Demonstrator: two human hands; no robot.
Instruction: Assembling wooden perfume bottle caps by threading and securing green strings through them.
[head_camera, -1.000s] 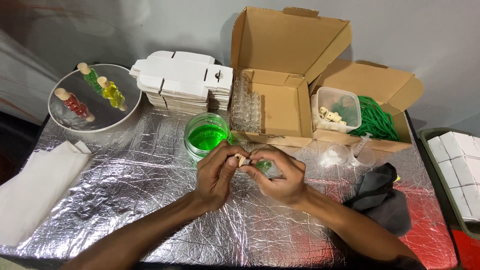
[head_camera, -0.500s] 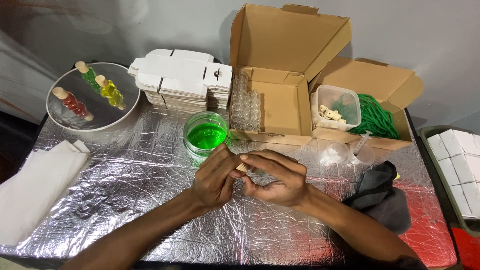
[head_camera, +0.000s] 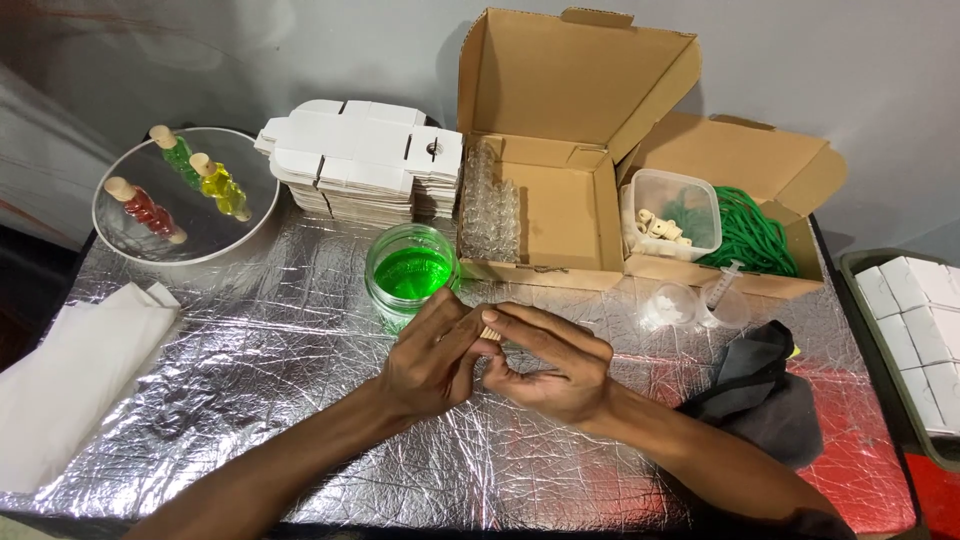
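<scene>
Both my hands meet over the foil-covered table (head_camera: 250, 400), just in front of the jar of green liquid (head_camera: 411, 272). My left hand (head_camera: 432, 355) and right hand (head_camera: 548, 368) are pressed together fingertip to fingertip, pinched on a small tan cork (head_camera: 489, 333) — only its end shows between the fingers. Whatever the cork sits in is hidden inside my right palm; cannot tell if it's a vial. Held up off the foil and close in, prob. because the part is too small to work flat on the table.

Layout, w/ likely reasons:
- Jar of green liquid: open, near my left hand, within easy reach.
- Clear empty vials (head_camera: 490, 195): stood upright in rows inside the open cardboard box (head_camera: 560, 150), against its left wall, so they don't tip.
- Plastic tub of corks (head_camera: 665, 215) and green cord (head_camera: 750, 235): second box, right of the first.
- Syringe (head_camera: 722, 283) resting in small clear cups (head_camera: 690, 303), just right of my hands.
- Stack of flat white carton blanks (head_camera: 360, 160): behind the jar.
- Round mirror tray (head_camera: 185, 195), far left: three corked bottles lying on it — red, green, yellow.
- White folded cloth (head_camera: 70, 380) at left edge; dark cloth (head_camera: 765, 390) at right.
- Tray of white boxes (head_camera: 915, 320): far right, off the foil.
</scene>
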